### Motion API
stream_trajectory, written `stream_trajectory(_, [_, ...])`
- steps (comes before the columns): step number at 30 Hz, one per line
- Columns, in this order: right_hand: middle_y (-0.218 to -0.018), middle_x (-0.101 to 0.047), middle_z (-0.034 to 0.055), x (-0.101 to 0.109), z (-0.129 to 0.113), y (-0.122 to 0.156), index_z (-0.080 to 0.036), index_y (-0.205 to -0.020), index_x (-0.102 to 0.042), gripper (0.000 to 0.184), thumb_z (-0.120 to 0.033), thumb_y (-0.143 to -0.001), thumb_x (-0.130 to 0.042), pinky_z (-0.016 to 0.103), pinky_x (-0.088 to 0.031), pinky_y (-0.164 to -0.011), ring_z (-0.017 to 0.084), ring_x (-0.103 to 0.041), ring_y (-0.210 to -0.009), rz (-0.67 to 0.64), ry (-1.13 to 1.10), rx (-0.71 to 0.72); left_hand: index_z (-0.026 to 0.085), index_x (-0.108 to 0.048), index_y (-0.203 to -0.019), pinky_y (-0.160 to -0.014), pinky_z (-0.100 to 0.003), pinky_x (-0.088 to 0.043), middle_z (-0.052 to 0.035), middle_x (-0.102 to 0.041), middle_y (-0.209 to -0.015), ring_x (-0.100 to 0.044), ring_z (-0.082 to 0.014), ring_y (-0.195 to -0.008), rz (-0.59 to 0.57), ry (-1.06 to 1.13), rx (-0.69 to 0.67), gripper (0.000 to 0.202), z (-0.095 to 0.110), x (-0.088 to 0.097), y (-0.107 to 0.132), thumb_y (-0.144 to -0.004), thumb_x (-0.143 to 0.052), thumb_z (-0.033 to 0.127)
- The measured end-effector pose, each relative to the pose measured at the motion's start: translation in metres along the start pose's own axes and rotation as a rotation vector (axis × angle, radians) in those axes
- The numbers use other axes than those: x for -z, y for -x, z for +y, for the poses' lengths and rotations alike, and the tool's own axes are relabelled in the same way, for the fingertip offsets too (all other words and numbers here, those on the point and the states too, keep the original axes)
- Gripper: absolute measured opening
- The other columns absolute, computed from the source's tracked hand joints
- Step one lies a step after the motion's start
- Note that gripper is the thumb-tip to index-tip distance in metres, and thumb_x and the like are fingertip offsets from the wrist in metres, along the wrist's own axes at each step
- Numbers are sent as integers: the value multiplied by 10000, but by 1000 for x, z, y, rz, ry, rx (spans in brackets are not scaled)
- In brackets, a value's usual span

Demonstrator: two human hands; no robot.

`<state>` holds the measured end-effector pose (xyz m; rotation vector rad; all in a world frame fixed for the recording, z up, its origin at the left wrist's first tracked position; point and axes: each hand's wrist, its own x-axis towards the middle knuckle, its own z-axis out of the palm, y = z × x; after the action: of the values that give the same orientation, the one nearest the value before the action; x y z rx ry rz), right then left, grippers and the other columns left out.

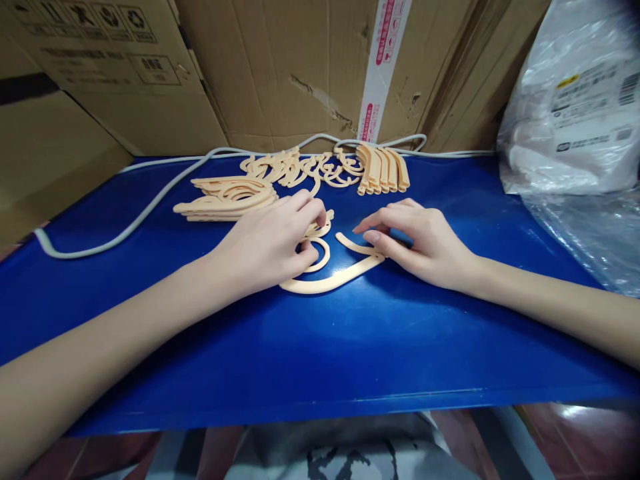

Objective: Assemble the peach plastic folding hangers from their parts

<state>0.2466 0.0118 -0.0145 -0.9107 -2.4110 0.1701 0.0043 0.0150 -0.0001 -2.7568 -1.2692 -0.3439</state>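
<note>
A peach plastic hanger-like piece (330, 279) lies flat on the blue table (350, 347) between my hands. My left hand (270, 243) has its fingers curled on the hooked left end of that piece. My right hand (420, 240) presses its fingertips on the right end, fingers slightly bent. Behind my left hand lies a stack of the same peach pieces (227, 197). More curly peach parts (305, 168) and a row of straight ones (383, 170) lie at the back.
A white cable (125, 223) runs along the table's left and back. Cardboard boxes (300, 67) stand behind the table. A clear plastic bag (575, 120) with labels sits at the right. The table's front edge is close to my lap.
</note>
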Motion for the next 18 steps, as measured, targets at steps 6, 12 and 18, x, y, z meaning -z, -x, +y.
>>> stream_trajectory(6, [-921, -744, 39, 1, 0, 1, -195, -1005, -673, 246, -289, -990, -447, 302, -452, -744, 172, -657, -784, -23, -20, -43, 183, -558, -1018, -652, -328, -396, -54, -612, -1025, -609, -232, -880, -13, -68, 31, 217, -1, 2, 1, -819, -471, 178])
stream_trajectory(12, [-913, -683, 68, -1, 1, -1, -182, -1030, -685, 224, -305, -956, -514, 330, -460, -767, 200, -606, -859, -16, -19, -24, 170, -567, -1030, -687, -363, -438, -86, -628, -1027, -618, -266, -902, -19, -106, 34, 246, -1, 2, 1, -810, -457, 169])
stream_trajectory(18, [-916, -692, 38, -4, 6, -2, -210, -1068, -689, 199, -323, -946, -580, 342, -414, -793, 194, -608, -882, -58, 2, -53, 160, -572, -1043, -722, -375, -450, -95, -627, -1053, -616, -278, -930, -10, -134, 20, 263, -2, 1, 2, -815, -441, 158])
